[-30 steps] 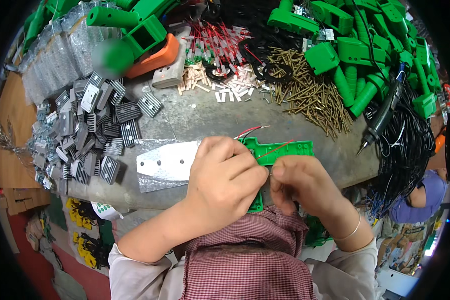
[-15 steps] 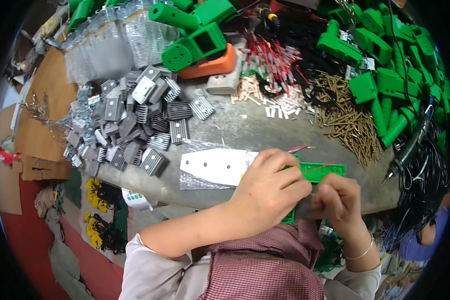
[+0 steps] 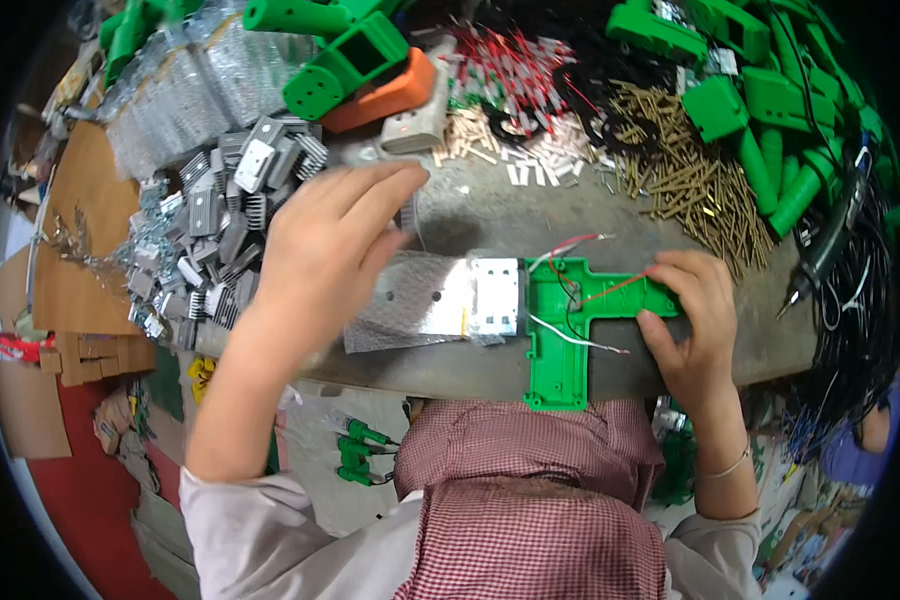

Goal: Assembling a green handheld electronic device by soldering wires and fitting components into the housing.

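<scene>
Spans the narrow end of the open green shell (image 3: 558, 375) with the right hand (image 3: 705, 318), setting fingers along the far edge and thumb at the near one — probably to steady the piece without covering the hollow. Shows thumb and fingers parted there; cannot tell whether pressing firmly or only touching. Has the straight red wire (image 3: 614, 288) ending right by the right fingertips, perhaps to hold the loose end clear. Leaves the white wire (image 3: 580, 337) running across the shell, left of the right thumb.

Holds the left hand (image 3: 325, 235) above the table (image 3: 660, 235), well left of the right fingers, with fingers stretched and thumb spread below. Shows some grey metal (image 3: 408, 213) in that gap — cannot tell, through the blur, whether gripped or simply lying behind.

Has the wrapped silver plate (image 3: 497, 297) between both hands' fingers, right at the shell's left edge, likely to be near the wires. Piles grey heat sinks (image 3: 204, 214) left of the left fingers and brass-coloured screws (image 3: 705, 190) beyond the right fingers, apparently for easy reach.
</scene>
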`<state>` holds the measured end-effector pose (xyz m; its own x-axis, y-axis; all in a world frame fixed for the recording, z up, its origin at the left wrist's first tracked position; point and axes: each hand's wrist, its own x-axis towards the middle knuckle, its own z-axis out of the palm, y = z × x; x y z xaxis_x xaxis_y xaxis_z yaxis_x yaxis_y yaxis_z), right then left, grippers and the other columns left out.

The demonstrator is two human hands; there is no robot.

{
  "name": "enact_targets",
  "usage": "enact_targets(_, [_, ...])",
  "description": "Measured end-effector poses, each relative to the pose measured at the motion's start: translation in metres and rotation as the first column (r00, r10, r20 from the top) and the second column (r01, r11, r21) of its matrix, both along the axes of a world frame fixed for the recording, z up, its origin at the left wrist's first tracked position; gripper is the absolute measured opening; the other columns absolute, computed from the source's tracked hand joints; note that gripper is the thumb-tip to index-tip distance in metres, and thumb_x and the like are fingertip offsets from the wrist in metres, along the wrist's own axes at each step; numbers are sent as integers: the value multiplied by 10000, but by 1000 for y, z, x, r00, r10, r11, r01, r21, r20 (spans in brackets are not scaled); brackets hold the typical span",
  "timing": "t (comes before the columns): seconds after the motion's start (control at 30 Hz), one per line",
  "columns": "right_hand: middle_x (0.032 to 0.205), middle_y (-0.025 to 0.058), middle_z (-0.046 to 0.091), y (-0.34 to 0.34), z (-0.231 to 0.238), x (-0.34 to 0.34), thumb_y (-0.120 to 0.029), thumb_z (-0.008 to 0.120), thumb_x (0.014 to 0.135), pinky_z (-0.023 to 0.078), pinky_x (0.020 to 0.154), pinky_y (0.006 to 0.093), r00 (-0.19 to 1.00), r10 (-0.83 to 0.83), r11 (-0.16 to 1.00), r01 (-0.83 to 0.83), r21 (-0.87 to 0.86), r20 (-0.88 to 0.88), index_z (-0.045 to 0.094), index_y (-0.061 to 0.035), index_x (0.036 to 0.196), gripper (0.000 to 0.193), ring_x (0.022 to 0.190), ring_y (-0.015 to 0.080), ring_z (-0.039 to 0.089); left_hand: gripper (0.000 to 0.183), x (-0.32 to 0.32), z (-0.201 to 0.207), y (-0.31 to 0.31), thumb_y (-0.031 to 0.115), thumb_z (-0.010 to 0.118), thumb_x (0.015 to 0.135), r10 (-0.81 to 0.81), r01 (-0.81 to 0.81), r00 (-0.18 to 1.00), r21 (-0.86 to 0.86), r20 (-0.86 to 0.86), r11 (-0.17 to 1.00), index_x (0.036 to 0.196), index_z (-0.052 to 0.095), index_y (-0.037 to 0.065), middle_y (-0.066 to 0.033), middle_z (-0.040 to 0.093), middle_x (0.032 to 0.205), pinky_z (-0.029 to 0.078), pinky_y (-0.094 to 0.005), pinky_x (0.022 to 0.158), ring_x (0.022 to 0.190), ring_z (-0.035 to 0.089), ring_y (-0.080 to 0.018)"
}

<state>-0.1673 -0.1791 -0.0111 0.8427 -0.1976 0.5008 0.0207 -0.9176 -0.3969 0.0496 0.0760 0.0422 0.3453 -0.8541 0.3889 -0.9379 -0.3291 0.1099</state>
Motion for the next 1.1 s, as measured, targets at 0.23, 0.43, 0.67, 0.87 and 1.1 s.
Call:
enact_targets(0.23, [975, 139, 611, -5, -8, 7, -201, 784, 742, 469, 789, 406, 989, 144, 986, -140, 93, -41, 651, -34, 1080, 399, 904, 335, 568, 478, -106, -35, 7, 15, 760, 704, -263, 45, 760, -355, -594, 934, 1170, 660, -10, -173, 675, 1115, 563, -359, 802, 978, 688, -312])
enact_targets(0.43, [949, 122, 606, -6, -12, 5, -204, 797, 738, 465, 775, 396, 991, 133, 983, -132, 129, -1, 653, -38, 1065, 394, 870, 313, 557, 472, -113, -52, 4, 26, 765, 705, -295, 114, 804, -353, -516, 929, 1162, 654, -14, -181, 681, 1106, 570, -363, 779, 967, 700, -322])
enact_targets(0.67, [932, 97, 593, -6, -15, 3, -161, 804, 719, 465, 749, 377, 992, 123, 975, -126, 184, 27, 656, -56, 1037, 366, 868, 292, 549, 455, -112, -41, -1, 25, 772, 710, -283, 172, 840, -267, -462, 948, 1144, 647, -27, -190, 689, 1088, 575, -361, 762, 960, 707, -324])
enact_targets(0.87, [918, 85, 572, -6, -19, 3, -179, 809, 708, 460, 738, 384, 993, 119, 963, -116, 242, 2, 659, -62, 1032, 375, 853, 286, 536, 450, -112, -50, 7, 41, 803, 675, -272, 150, 853, -290, -445, 945, 1089, 631, -5, -196, 693, 1076, 590, -335, 703, 911, 721, -305])
enact_targets(1.1, [919, 86, 560, -7, -20, 0, -204, 811, 706, 463, 736, 385, 994, 112, 960, -113, 255, 18, 662, -62, 1040, 392, 859, 281, 533, 458, -110, -52, 9, 42, 800, 702, -283, 153, 828, -289, -485, 945, 1113, 602, 4, -217, 687, 1056, 589, -325, 649, 887, 731, -319])
